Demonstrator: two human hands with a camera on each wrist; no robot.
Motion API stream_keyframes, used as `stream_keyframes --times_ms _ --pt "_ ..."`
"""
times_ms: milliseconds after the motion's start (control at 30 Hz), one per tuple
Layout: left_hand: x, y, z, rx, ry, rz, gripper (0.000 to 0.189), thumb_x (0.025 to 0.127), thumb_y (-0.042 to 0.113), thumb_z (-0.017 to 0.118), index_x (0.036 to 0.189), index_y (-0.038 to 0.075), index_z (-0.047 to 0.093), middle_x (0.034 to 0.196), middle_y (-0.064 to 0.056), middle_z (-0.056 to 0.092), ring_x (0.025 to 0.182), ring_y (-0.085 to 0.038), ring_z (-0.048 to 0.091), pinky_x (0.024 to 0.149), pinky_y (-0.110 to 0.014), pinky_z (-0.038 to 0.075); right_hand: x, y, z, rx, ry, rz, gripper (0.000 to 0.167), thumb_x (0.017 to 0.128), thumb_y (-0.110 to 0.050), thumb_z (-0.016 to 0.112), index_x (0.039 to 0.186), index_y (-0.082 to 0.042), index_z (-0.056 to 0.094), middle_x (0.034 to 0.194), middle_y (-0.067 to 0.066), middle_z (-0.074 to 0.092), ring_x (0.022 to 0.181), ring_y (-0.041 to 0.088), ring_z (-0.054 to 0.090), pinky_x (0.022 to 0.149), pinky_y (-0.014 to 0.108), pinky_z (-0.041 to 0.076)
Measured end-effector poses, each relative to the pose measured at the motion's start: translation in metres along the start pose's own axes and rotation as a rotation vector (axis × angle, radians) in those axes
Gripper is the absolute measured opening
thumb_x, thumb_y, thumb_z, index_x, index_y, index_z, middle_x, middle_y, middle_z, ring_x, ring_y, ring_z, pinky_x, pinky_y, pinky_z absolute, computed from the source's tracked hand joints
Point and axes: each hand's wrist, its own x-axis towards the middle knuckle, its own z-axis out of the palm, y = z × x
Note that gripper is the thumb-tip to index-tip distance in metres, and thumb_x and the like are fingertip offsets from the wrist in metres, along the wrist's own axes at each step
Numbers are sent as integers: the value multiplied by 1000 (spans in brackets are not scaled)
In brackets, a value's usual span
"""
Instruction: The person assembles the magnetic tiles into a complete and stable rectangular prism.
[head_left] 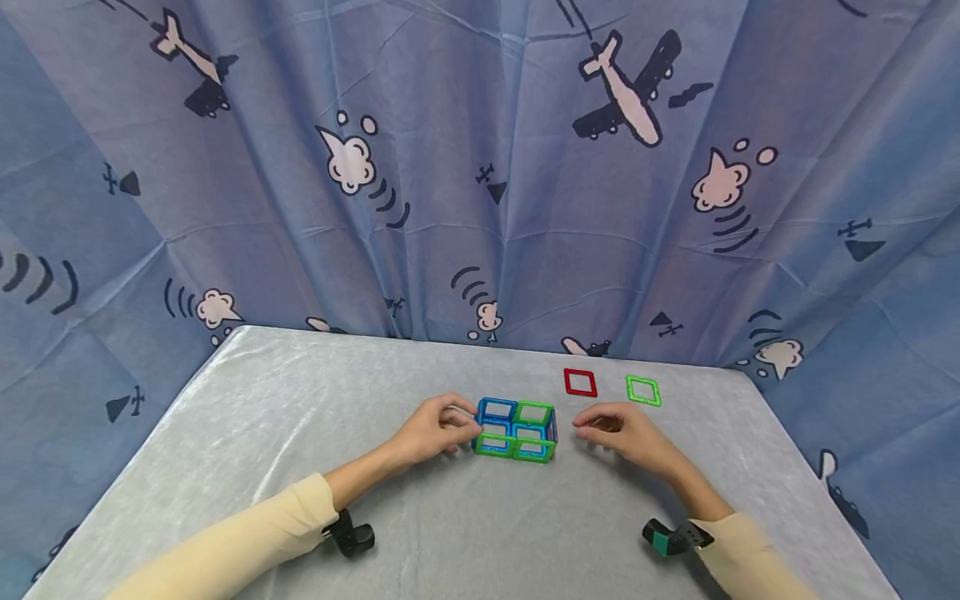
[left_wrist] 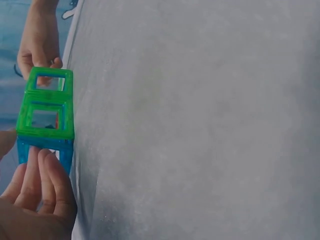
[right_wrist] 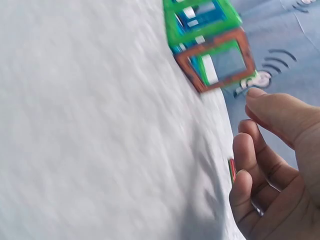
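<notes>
A box built of blue and green magnetic tiles stands on the table, its frames open in the middle. At its left end my left hand holds it, with the fingertips on the blue end tile and the thumb by the corner. My right hand is a short way off the box's right end, fingers loosely bent and nothing between them. In the right wrist view, a red-brown end tile faces that hand, blurred.
Behind the right hand lie a red square tile and a light green square tile, flat on the grey cloth-covered table. A blue curtain with printed planes hangs along the table's back edge.
</notes>
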Motion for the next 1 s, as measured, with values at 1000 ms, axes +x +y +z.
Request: stream_keyframes --times_ms 1000 --pt "-3 -2 -1 72 -21 146 30 93 -6 70 121 -11 60 106 -28 66 89 -50 67 59 -63 52 -8 53 -88 -349 165 155 37 90 -21 82 117 2 72 113 17 70 95 29 64 80 39 52"
